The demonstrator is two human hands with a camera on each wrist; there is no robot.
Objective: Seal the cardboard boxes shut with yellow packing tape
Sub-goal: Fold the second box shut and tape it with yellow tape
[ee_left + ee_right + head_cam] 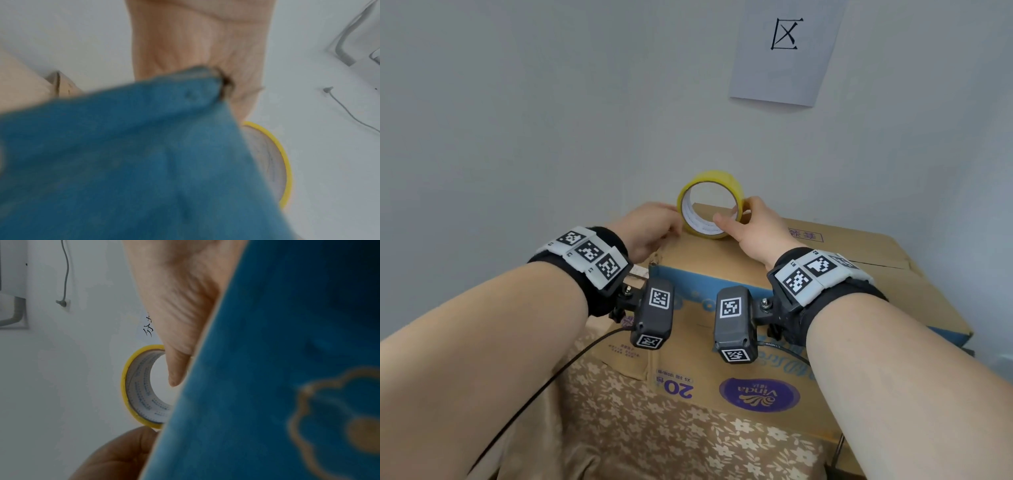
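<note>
A yellow tape roll (717,176) stands on edge at the far rim of the cardboard box (709,253), which has a blue band and a purple logo on its near side. My right hand (750,222) grips the roll, thumb inside the white core and fingers behind it. My left hand (650,226) is at the roll's left side with fingers curled, its tips hidden. In the right wrist view the roll (139,386) shows past the blue box side (267,369), and the left hand (123,454) pinches at its outer rim. The left wrist view is blurred; the roll's rim (284,155) shows.
The grey wall stands close behind the box, with a paper sheet (784,51) bearing a black character. A floral cloth (654,428) covers the table under the box. A black cable (544,383) hangs from my left wrist. A wall socket (63,302) has a plugged cord.
</note>
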